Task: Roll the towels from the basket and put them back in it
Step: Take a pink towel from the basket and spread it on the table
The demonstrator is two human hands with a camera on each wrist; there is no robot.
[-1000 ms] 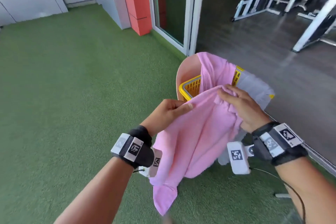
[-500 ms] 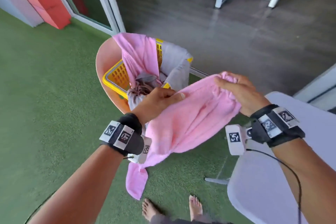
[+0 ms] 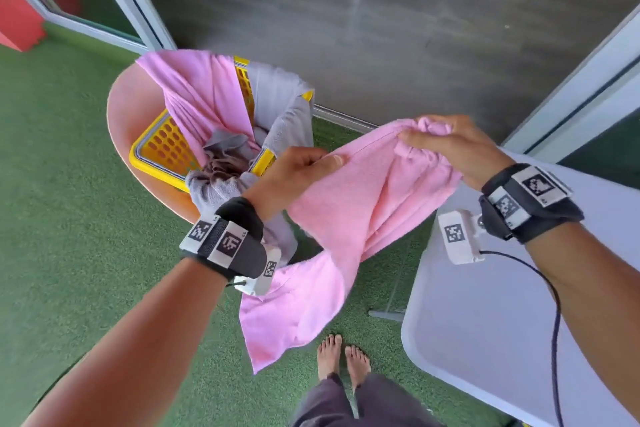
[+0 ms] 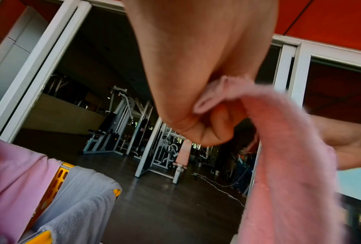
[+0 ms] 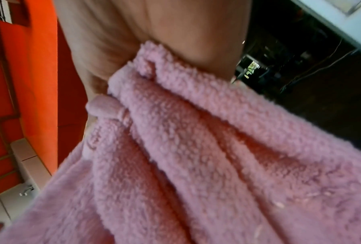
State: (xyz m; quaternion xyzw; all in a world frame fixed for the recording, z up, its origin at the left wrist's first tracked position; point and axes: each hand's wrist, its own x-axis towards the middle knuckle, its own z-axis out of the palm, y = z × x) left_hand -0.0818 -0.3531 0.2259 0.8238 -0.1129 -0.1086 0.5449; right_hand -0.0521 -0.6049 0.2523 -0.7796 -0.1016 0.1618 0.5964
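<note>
I hold a pink towel (image 3: 349, 218) in the air by its top edge, and it hangs down over the grass. My left hand (image 3: 304, 166) pinches one end of that edge, seen close in the left wrist view as the pink towel (image 4: 279, 148) under my left hand (image 4: 204, 102). My right hand (image 3: 446, 146) grips the bunched other end; the right wrist view shows the pink towel (image 5: 196, 148) filling the frame below my right hand (image 5: 154, 33). The yellow basket (image 3: 159, 146) stands on a pink chair and holds another pink towel (image 3: 201, 94) and grey towels (image 3: 277, 104).
The pink chair (image 3: 131, 114) stands on green artificial grass (image 3: 69, 218). A white table (image 3: 502, 322) is at the right, partly under my right forearm. My bare feet (image 3: 343, 357) are below the towel. A dark floor (image 3: 381, 28) with gym machines lies beyond the door frame.
The view has swung right and down, bringing the white table and my feet into sight. Both hands have carried the pink towel away from the basket toward the table and spread its top edge wider.
</note>
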